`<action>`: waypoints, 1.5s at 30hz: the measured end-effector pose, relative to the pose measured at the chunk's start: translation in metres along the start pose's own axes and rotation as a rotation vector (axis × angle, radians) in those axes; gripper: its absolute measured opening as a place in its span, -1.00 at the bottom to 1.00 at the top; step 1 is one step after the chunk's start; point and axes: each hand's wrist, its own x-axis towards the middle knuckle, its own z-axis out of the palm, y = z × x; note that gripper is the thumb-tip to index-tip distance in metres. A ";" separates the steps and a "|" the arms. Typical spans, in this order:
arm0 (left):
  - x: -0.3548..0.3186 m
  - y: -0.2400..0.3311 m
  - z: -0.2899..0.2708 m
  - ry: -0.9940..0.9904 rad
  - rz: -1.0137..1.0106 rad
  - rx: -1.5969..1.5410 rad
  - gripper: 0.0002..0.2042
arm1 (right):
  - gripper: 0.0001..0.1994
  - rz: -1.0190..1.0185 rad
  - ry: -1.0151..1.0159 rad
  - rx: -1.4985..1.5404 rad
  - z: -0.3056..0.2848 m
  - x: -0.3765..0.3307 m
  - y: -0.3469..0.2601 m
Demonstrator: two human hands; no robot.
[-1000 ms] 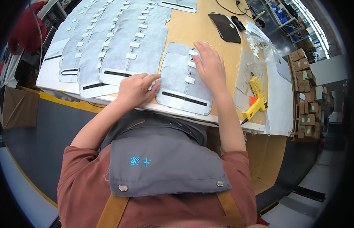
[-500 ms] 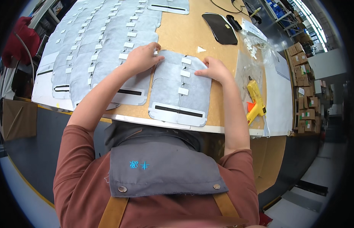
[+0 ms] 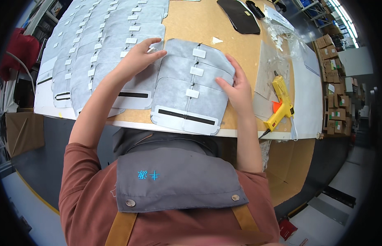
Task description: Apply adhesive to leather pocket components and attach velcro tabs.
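While your left hand [image 3: 141, 58] rests with thumb and forefinger spread at ten o'clock on the overlapped grey fabric panels [image 3: 205, 91], your right hand [image 3: 238, 87] meets their two o'clock edge, thumb apart from the fingers; whether it pinches that edge cannot be told. They lie on the tabletop [image 3: 189, 25] at twelve o'clock before you, a yellow hot-glue gun [image 3: 282, 102] at three o'clock from them.

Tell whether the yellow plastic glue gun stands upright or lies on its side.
Lying on its side: from above, the glue gun shows its barrel, handle and orange trigger in profile.
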 end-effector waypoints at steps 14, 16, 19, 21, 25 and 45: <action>-0.041 0.027 0.019 -0.223 -0.130 0.152 -0.69 | -0.25 -0.007 0.243 -0.478 0.002 -0.020 0.008; -0.040 0.025 0.022 -0.190 -0.120 0.160 -0.70 | -0.19 0.115 0.215 -0.502 0.000 -0.028 0.000; -0.043 0.022 0.024 -0.143 -0.059 0.174 -0.70 | -0.23 -0.002 0.089 -0.355 -0.007 -0.043 0.011; -0.044 0.011 0.026 -0.113 0.136 0.311 -0.70 | -0.30 0.032 0.022 -0.385 -0.009 -0.050 0.005; -0.036 0.029 0.015 -0.169 -0.051 0.154 -0.67 | -0.46 -0.016 0.033 -0.359 -0.006 -0.043 -0.011; 0.236 -0.029 -0.093 0.211 -0.261 0.080 -0.64 | -0.60 0.042 0.007 -0.578 0.042 0.316 0.020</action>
